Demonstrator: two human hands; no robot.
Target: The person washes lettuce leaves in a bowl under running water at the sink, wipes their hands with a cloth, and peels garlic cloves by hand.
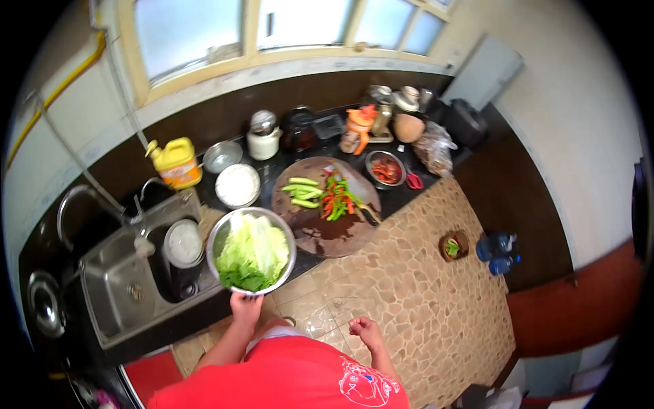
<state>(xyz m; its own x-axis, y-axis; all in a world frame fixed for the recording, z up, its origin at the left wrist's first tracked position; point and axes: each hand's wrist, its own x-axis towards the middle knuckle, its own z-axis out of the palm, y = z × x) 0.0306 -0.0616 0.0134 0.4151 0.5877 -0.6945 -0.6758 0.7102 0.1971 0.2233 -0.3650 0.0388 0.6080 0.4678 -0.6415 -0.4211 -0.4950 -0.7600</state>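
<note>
My left hand (246, 307) grips the near rim of a metal bowl (291, 240) at the counter's edge, its fingers partly hidden under the rim. Pale green leafy lettuce (253, 249) fills the bowl, with darker leaves toward the near side. Out over the floor, my right hand (366, 330) is closed in a loose fist, and nothing shows in it. Beyond the bowl, a round chopping board (293, 221) carries green cucumber-like pieces (303, 192) and cut red and green peppers (337, 196). A knife (369, 215) lies at the board's right edge.
On the left are a double steel sink (122, 290) and a yellow jug (176, 163). A white plate (238, 185) sits behind the bowl. Right of the board are a small bowl of red food (385, 169) and red-handled scissors (414, 180). Water bottles (496, 247) stand on the floor.
</note>
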